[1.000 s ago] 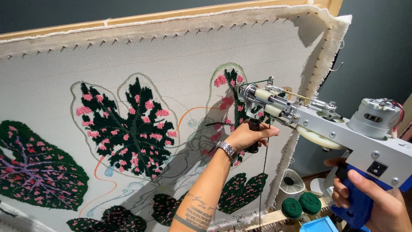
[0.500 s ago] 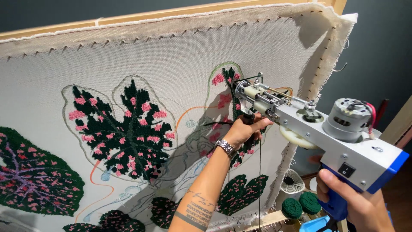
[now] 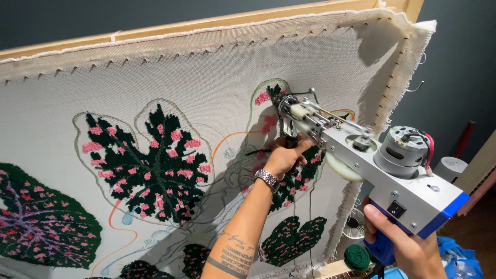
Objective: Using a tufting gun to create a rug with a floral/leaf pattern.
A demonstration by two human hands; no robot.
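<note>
Both hands' fingers clench the tufting gun [image 3: 361, 155]; front grip seemingly inside left fingers [image 3: 295, 147].

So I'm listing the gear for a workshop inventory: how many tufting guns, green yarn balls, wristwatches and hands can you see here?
Tufting gun: 1
Green yarn ball: 1
Wristwatch: 1
Hands gripping the gun: 2, left hand and right hand
Total: 5

Both hands [image 3: 287, 155] [image 3: 400, 248] clenched, left outstretched
</note>
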